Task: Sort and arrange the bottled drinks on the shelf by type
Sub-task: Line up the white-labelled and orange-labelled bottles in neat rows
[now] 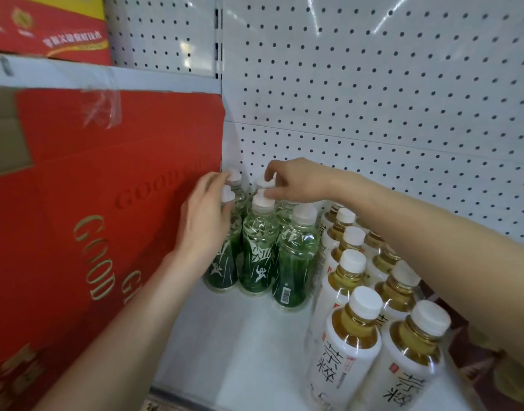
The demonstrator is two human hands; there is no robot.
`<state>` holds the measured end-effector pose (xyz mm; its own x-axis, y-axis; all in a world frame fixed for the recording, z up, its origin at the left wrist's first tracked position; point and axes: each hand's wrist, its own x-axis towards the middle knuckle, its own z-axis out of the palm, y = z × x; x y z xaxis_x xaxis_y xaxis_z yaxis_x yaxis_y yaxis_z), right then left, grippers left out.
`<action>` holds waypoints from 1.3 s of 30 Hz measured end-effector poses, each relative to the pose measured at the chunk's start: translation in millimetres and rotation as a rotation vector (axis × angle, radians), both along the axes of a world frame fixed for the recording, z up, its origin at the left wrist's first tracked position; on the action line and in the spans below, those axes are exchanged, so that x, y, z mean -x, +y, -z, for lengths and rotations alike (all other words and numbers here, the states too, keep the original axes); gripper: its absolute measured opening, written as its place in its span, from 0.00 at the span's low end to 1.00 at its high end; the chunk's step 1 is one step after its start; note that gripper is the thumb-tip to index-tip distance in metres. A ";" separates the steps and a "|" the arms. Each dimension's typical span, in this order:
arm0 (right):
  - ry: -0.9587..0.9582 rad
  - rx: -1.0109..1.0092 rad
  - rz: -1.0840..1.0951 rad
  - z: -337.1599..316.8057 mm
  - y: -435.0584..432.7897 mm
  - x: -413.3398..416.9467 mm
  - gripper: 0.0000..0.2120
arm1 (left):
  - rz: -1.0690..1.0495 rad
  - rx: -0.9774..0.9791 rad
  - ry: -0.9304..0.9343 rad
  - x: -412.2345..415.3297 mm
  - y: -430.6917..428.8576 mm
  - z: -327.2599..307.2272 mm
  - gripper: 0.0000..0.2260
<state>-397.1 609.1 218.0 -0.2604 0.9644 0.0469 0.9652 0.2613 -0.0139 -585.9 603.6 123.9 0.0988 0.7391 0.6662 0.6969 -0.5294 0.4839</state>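
Several green-labelled bottles [256, 256] with white caps stand clustered at the back left of the white shelf [240, 345]. To their right, two rows of white-labelled bottles [346, 360] of amber tea run toward the front. My left hand [206, 218] wraps the neck of the leftmost green bottle [222, 271], beside the red box. My right hand [296, 180] reaches over the cluster, its fingertips pinching the white cap of a rear green bottle [265, 185].
A large red cardboard box [91, 209] with gold lettering leans on the left, touching the green bottles' side. White pegboard [373, 99] forms the back wall. Another red carton [47, 28] sits on top at upper left. Dark packaging [474, 360] shows at far right.
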 end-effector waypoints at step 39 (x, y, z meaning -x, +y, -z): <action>-0.067 0.010 -0.099 3.1 -53.7 51.7 0.22 | 0.085 0.235 -0.139 53.1 -33.0 4.7 0.12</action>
